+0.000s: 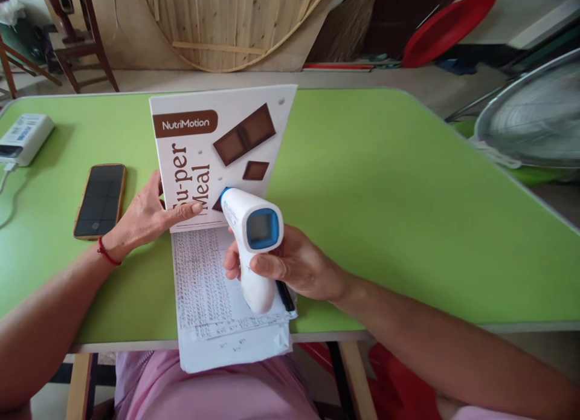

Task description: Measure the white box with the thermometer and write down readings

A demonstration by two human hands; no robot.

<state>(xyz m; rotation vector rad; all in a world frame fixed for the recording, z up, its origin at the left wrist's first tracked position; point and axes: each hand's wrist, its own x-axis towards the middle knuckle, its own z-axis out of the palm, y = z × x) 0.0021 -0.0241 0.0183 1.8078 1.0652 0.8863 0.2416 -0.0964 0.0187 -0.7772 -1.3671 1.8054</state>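
Observation:
My left hand point(151, 211) grips the lower left edge of a white NutriMotion box point(254, 121) printed with chocolate pieces, its thumb lying across the front. The box stands tilted on the table. In my right hand point(299, 263) is a white and blue infrared thermometer point(258, 281), fingers wrapped round its handle. Its blue nose points at the lower part of the box front, touching or very close; I cannot tell which. The small screen faces me and looks blank. Handwritten sheets of paper point(203, 287) lie below the box, over the near table edge. A black pen point(285, 296) rests on them.
A phone point(100, 200) in a tan case lies left of my left hand. Beyond it sits a white power bank point(27, 139) with a cable. The green table point(385, 196) extends right. A fan point(534, 112) stands past its right edge, and a wooden chair point(81, 42) stands behind.

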